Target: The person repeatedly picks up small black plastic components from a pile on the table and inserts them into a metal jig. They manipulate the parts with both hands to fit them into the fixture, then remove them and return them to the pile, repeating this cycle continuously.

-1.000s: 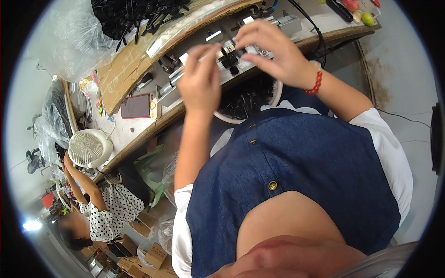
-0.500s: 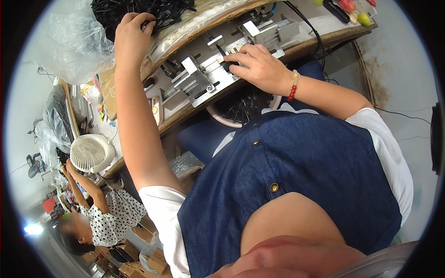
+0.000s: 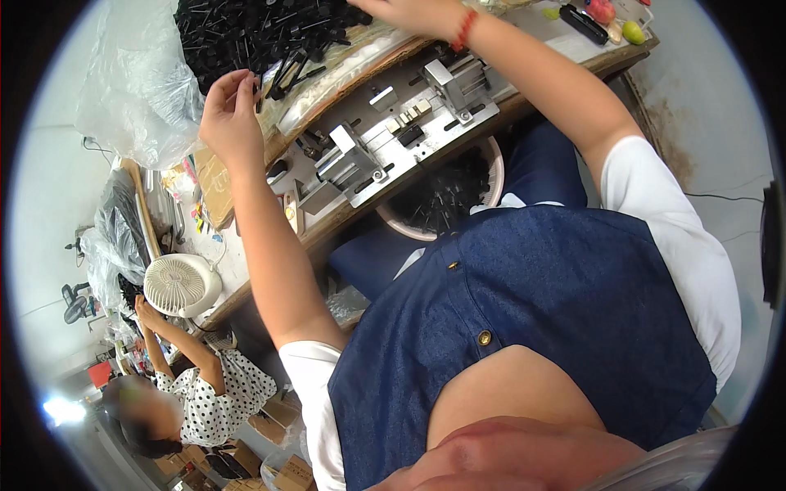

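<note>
My left hand (image 3: 232,119) is at the near edge of a heap of small black plastic parts (image 3: 254,33). Its thumb and forefinger are pinched on a slim black plastic part (image 3: 259,100). Higher up, my right hand (image 3: 417,13) reaches over the heap's right side, partly cut off by the picture's upper edge, so its fingertips do not show well. Below the hands stands a metal clamping fixture (image 3: 393,151) with two silver blocks. A black piece (image 3: 409,135) sits at its middle, beside a row of pale blocks (image 3: 407,116), with neither hand on it.
A pink-rimmed basket (image 3: 498,168) of black parts rests below the bench edge. Clear plastic sheeting (image 3: 135,90) lies left of the heap. A white fan (image 3: 182,285) stands on the bench, with a co-worker in a dotted shirt (image 3: 217,401) beyond. Fruit (image 3: 633,33) lies at upper right.
My right hand has left the fixture and moved up to the heap. My left hand has drawn back toward me, with a black part now showing in its fingers.
</note>
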Available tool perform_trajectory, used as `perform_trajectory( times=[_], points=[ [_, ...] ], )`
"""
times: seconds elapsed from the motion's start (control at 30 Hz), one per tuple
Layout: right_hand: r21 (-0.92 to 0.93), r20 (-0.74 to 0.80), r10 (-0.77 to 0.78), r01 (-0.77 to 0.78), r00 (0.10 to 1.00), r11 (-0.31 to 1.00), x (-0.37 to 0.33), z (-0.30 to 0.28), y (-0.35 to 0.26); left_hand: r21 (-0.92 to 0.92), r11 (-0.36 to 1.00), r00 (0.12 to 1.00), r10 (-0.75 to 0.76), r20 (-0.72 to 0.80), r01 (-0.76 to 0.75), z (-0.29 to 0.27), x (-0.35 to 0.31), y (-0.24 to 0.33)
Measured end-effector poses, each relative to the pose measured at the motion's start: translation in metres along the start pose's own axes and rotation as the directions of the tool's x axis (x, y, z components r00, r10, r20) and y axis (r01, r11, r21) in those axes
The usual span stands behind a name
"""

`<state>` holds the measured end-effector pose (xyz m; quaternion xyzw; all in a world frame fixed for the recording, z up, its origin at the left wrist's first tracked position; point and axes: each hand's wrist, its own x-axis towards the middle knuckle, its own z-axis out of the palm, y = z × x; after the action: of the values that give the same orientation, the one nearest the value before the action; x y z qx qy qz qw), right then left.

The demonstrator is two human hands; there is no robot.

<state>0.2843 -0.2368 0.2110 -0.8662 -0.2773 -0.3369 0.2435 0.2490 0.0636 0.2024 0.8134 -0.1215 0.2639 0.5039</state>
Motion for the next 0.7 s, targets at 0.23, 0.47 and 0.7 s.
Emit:
perform_trajectory(
  times=[0.23,0.47,0.7],
  points=[
    [-0.111,0.187,0.176,-0.158,0.966,0.981,0.035,0.039,0.055,-0.185,0.981,0.975,-0.021,0.220,0.063,0.042,-0.122,0.064],
    [0.753,0.261,0.500,-0.499,0.826,0.430,0.008,0.013,0.101,0.061,0.994,0.968,0.072,0.240,-0.089,0.082,-0.191,0.053],
    [0.819,0.492,0.353,-0.286,0.796,-0.498,-0.036,-0.046,0.093,0.152,0.983,0.971,0.066,0.229,-0.103,0.100,-0.189,0.048]
  ],
)
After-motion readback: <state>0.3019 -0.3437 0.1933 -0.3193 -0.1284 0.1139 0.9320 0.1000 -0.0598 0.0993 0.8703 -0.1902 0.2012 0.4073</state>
